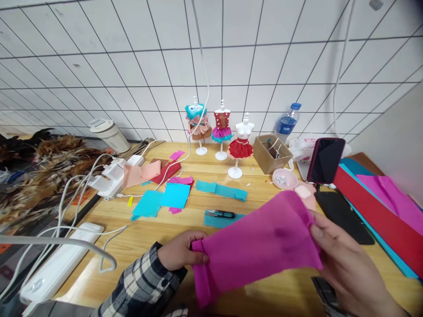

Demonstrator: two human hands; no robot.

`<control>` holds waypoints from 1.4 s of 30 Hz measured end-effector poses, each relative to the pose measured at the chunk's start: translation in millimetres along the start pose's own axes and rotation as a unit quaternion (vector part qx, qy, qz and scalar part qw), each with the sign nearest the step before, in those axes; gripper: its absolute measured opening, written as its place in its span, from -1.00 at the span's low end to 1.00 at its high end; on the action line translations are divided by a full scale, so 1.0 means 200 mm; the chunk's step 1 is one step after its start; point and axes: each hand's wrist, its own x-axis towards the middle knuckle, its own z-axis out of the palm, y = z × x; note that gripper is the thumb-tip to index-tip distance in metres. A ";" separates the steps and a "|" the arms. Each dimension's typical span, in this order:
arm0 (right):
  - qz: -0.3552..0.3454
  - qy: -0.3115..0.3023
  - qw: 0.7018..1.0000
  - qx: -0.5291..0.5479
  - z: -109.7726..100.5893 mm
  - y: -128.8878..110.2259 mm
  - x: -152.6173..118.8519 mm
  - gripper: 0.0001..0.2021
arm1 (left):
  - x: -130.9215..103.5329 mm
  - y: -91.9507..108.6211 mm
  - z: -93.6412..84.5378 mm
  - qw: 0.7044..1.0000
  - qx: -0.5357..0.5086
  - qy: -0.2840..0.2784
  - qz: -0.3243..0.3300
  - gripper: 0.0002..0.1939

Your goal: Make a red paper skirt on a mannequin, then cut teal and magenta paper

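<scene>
A sheet of magenta crepe paper (254,242) is stretched between my two hands above the table. My left hand (181,251) pinches its left end, where the edge is folded over, thumb on top. At the far right edge, my right hand (346,259) grips the sheet between thumb and fingers. Just beyond the sheet, black thread snips (221,214) lie on a teal strip (211,221), partly covered by the magenta sheet. Another teal strip (221,190) lies farther back.
Three small mannequins in paper dresses (240,147) stand near the tiled wall. To their right are a cardboard box (269,160), a pink bowl (284,179), a bottle (287,122) and a propped phone (326,160). Blue squares (176,195), cables and a power strip (62,264) occupy the left.
</scene>
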 end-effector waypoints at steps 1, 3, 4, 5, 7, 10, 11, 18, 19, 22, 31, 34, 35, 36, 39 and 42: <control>-0.010 0.019 1.000 0.014 -0.03 0.00 0.03 -0.65 | 0.00 0.01 0.00 1.000 0.013 0.004 0.003 -0.60; -0.034 0.044 0.998 0.026 -0.09 0.00 0.09 -0.64 | 0.00 0.03 0.01 1.000 0.028 0.004 0.005 -0.64; -0.046 0.052 0.997 0.023 -0.12 0.01 0.12 -0.65 | 0.01 0.04 0.01 1.000 0.031 0.000 0.002 -0.65; -0.057 0.059 0.997 0.016 -0.14 0.01 0.16 -0.67 | 0.01 0.04 0.02 0.999 0.032 -0.003 -0.001 -0.67; -0.071 0.070 0.995 -0.019 -0.18 0.02 0.23 -0.71 | 0.02 0.04 0.03 0.999 0.038 -0.009 -0.006 -0.69; -0.082 0.077 0.989 -0.097 -0.22 0.01 0.30 -0.72 | 0.04 0.03 0.05 0.999 0.036 -0.008 -0.010 -0.67; -0.086 0.077 0.986 -0.119 -0.24 0.00 0.32 -0.71 | 0.04 0.02 0.06 0.999 0.031 -0.003 -0.007 -0.67; -0.163 0.118 0.972 -0.118 -0.29 -0.09 0.35 -0.76 | 0.03 -0.01 0.05 0.997 0.002 0.008 0.079 -0.37; -0.179 0.124 0.970 -0.105 -0.29 -0.11 0.36 -0.77 | 0.03 -0.02 0.04 0.996 0.003 0.012 0.094 -0.33; -0.216 0.133 0.965 -0.073 -0.27 -0.17 0.38 -0.78 | 0.03 -0.05 0.04 0.992 -0.024 0.009 0.121 -0.35; -0.226 0.071 0.965 -0.116 -0.12 -0.27 0.46 -0.85 | -0.02 -0.01 0.15 0.977 -0.173 -0.040 0.121 -0.22; -0.242 0.072 0.960 -0.120 -0.09 -0.31 0.52 -0.88 | 0.01 -0.04 0.15 0.984 -0.152 0.048 0.075 -0.50; -0.249 0.080 0.958 -0.117 -0.08 -0.33 0.54 -0.89 | 0.02 -0.06 0.15 0.987 -0.138 0.048 0.067 -0.54; -0.253 0.089 0.956 -0.115 -0.08 -0.36 0.56 -0.90 | 0.02 -0.07 0.13 0.989 -0.130 0.036 0.062 -0.56; -0.230 0.074 0.966 -0.091 -0.07 -0.42 0.63 -0.89 | 0.02 -0.09 0.10 0.987 -0.142 -0.015 0.066 -0.61; -0.188 -0.024 0.978 -0.085 -0.01 -0.35 0.69 -0.66 | -0.01 -0.09 0.09 0.972 -0.210 -0.048 0.091 -0.59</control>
